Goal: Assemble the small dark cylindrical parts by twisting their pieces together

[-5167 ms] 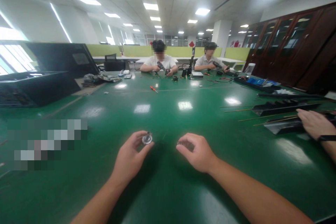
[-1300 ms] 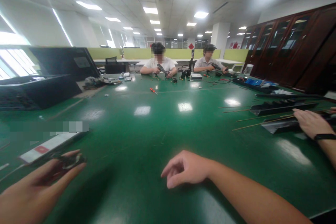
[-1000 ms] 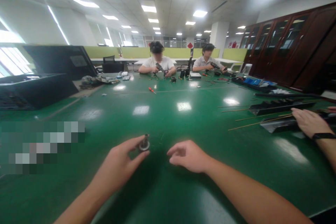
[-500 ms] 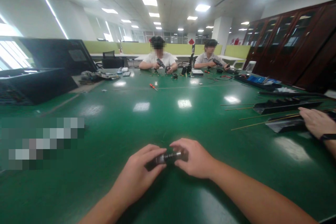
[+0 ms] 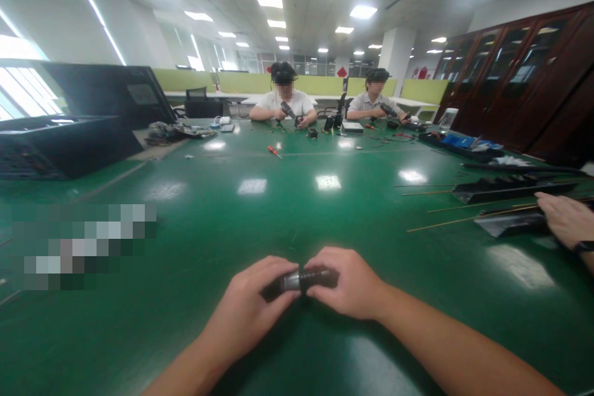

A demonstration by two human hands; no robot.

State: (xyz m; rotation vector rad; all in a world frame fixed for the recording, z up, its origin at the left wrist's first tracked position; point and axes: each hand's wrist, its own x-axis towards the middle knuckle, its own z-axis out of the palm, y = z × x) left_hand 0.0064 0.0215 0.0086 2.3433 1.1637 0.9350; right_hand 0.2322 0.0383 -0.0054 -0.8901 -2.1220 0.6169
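Observation:
Close in front of me, low over the green table, I hold a dark cylindrical part [image 5: 292,281] with a shiny grey band; its exact kind is not clear. My left hand [image 5: 255,294] is wrapped round its left end, thumb below and fingers above. From the other side my right hand [image 5: 348,281] pinches the dark ribbed end [image 5: 318,277] between thumb and fingers. The two hands almost meet, and the far ends of the part are hidden in the palms.
At the right, another person's hand [image 5: 568,219] rests by black metal channels [image 5: 505,223] and thin rods [image 5: 440,223]. An orange screwdriver [image 5: 274,151] lies mid-table. Two people [image 5: 285,102] work with power drills at the far side. A large black case [image 5: 69,142] stands left, near a pixelated patch.
My right fingers, looser around the ribbed end before, have closed in on it. The view has shifted slightly; my left hand keeps its grip.

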